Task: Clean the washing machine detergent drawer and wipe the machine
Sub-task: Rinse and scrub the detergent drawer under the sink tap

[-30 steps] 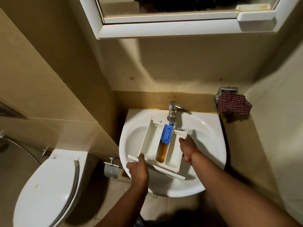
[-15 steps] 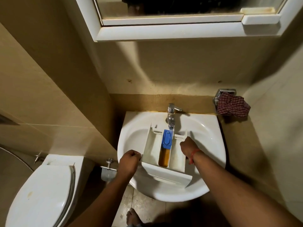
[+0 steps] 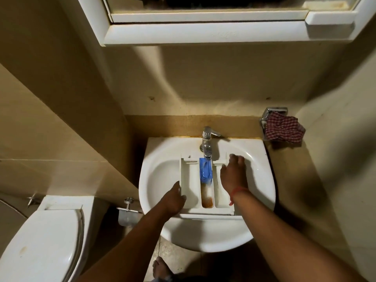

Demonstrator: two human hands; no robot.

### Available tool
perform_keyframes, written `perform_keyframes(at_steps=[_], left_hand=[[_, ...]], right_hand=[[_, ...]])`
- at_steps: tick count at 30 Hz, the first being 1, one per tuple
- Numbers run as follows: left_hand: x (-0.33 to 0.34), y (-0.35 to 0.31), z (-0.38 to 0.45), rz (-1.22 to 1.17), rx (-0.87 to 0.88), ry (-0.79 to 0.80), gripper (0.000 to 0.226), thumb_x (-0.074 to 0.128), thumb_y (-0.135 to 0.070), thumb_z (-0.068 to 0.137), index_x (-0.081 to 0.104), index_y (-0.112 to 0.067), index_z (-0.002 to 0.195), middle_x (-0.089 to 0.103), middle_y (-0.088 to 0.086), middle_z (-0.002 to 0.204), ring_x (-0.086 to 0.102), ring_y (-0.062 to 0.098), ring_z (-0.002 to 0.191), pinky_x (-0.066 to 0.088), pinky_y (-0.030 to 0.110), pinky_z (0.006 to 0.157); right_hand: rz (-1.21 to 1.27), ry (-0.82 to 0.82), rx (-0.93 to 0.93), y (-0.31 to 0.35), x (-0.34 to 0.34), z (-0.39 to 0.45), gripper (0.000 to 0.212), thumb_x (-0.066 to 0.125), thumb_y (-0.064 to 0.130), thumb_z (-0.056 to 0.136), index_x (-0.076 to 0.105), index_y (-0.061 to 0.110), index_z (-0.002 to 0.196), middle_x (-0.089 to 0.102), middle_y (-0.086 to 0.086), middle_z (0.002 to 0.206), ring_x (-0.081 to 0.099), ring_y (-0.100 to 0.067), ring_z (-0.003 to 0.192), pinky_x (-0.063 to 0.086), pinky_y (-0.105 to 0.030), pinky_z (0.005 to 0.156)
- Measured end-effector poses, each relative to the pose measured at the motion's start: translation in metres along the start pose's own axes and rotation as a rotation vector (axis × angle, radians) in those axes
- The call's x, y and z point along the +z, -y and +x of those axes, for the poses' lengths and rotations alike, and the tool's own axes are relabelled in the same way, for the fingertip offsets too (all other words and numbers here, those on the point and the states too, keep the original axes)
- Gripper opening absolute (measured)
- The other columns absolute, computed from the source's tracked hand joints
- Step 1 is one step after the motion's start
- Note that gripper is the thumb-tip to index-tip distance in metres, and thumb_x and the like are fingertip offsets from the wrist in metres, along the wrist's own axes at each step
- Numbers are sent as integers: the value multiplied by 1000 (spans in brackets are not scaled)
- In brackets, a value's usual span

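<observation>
So the drawer (image 3: 190, 180) is sitting in the sink (image 3: 158, 176), lying flat across the bowl with its front panel at the near rim and its back end up by the tap (image 3: 207, 139). Water is running from the tap straight onto the blue insert (image 3: 206, 168) in the middle compartment. Below the insert that middle slot has a brownish-orange gunk pooled at the near end, with some foamy white water over it. The two outer compartments look pretty much plain white.

Left hand (image 3: 173, 198) is clamped on the drawer's near-left corner, fingers wrapped over the left wall. Right hand (image 3: 234, 174) is on the far-right part of the drawer, fingers curled down over the right wall near the back corner, so it's gripping too as far as I can see, though it's a bit blurry. There's a red thread (image 3: 237, 192) around the right wrist.

Off the sink's far-right corner, a red checked cloth (image 3: 283, 130) is bunched up on a metal holder (image 3: 273, 111) on the wall. Toilet (image 3: 40, 247) is over on the left with the lid down, and a white cabinet (image 3: 203, 33) hangs above the sink. A bare foot (image 3: 160, 267) shows on the floor under the sink.
</observation>
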State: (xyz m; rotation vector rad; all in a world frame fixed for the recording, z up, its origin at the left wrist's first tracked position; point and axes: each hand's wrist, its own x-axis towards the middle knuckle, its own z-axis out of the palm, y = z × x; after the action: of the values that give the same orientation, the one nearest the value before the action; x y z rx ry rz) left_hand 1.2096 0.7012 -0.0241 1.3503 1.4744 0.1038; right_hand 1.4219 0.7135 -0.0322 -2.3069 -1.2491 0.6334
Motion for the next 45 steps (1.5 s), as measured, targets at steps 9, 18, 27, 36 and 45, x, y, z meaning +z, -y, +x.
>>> perform_keyframes(at_steps=[9,18,27,36,45], left_hand=[[1,4,4,-14,35,23,44,48,-9,94,43,-22,136,62,7,110,61,31,101,44,30,77],[3,6,6,0,54,-1,41,48,-8,96,45,-19,134,63,11,118,61,32,107,49,34,87],[2,7,7,29,48,17,45,49,-10,96,41,-19,139,60,8,127,59,29,112,47,42,100],[3,8,6,-1,49,18,43,50,-9,94,44,-21,135,62,11,123,61,32,109,48,44,99],[2,11,8,-23,33,28,44,51,-11,92,44,-23,134,62,9,122,63,31,108,50,46,97]], right_hand=[[-274,373,-326,35,19,-69,28,43,-4,88,53,2,113,50,-18,123,54,-31,106,40,-29,85],[-448,701,-272,36,20,-81,41,43,-2,89,38,0,130,47,-27,127,54,-35,104,43,-33,77],[-573,780,-162,54,25,-73,57,44,7,95,24,1,148,29,-32,148,41,-44,131,43,-45,105],[-556,697,-180,66,19,-69,46,39,4,96,38,1,141,34,-27,148,42,-40,133,43,-40,99],[-599,785,-199,57,21,-81,35,43,10,99,50,-1,131,57,-23,128,57,-35,115,47,-36,90]])
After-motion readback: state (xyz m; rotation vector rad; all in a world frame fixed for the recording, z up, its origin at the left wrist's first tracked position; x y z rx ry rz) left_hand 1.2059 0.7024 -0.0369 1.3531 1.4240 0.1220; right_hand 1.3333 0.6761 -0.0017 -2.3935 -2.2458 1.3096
